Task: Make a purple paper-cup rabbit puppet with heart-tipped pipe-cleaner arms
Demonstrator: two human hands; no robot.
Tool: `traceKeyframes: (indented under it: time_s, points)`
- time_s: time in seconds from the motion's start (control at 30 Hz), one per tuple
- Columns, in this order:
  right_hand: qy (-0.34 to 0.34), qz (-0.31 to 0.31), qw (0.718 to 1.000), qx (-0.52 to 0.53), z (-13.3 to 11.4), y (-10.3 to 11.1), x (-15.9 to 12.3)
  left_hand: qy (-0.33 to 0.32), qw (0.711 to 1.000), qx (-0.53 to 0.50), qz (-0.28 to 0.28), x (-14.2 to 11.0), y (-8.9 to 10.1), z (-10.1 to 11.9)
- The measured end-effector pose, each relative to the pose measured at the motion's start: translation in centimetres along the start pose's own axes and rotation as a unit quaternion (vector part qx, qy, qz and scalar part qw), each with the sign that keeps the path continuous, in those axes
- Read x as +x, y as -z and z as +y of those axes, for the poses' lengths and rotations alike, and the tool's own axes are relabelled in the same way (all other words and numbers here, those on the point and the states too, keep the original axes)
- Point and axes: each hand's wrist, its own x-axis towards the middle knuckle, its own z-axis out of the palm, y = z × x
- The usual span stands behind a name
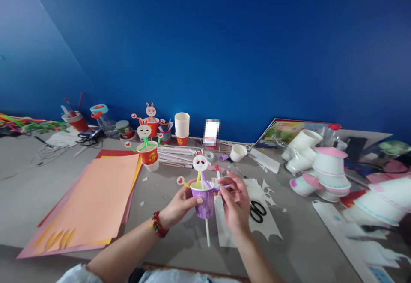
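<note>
A purple-painted paper cup (204, 204) is held upright over the table by my left hand (181, 206), thumb across its front. A white paper rabbit face (200, 163) stands above the rim on yellow and purple pipe cleaners. A yellow arm with a round heart disc (180, 181) sticks out to the left. From the cup's underside a white stick (207, 233) hangs down. My right hand (235, 199) pinches the purple pipe cleaner (222, 187) that comes out at the cup's right side. Black-handled scissors (257, 211) lie beside that hand on cut white paper.
Stacked coloured paper (105, 197) lies on the left. Two red rabbit cups, the nearer red cup (149, 156) among them, stand behind it. White paper cups (182, 124) are stacked at the back. Pink-trimmed white cups (330, 167) crowd the right, near a long white strip (340, 236).
</note>
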Motion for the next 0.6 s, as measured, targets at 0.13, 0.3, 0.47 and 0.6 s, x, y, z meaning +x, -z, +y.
traceKeyframes:
  time_s: [0.13, 0.3, 0.47, 0.6]
  points:
    - [-0.03, -0.058, 0.998, -0.013, 0.3, 0.3, 0.4, -0.046, 0.998, 0.039, 0.034, 0.1, 0.9, 0.1]
    - [-0.008, -0.077, 0.997, -0.01, 1.2, 0.2, 0.3, -0.049, 0.998, 0.03, 0.018, 0.0, 1.3, 0.2]
    - [-0.01, -0.08, 0.995, -0.05, 0.9, -0.2, 0.0, -0.052, 0.996, 0.069, 0.01, -0.4, 1.9, -0.4]
    - [-0.039, -0.089, 0.992, -0.083, 0.1, -0.4, -0.1, -0.074, 0.99, 0.119, 0.004, -0.5, 2.3, -0.5]
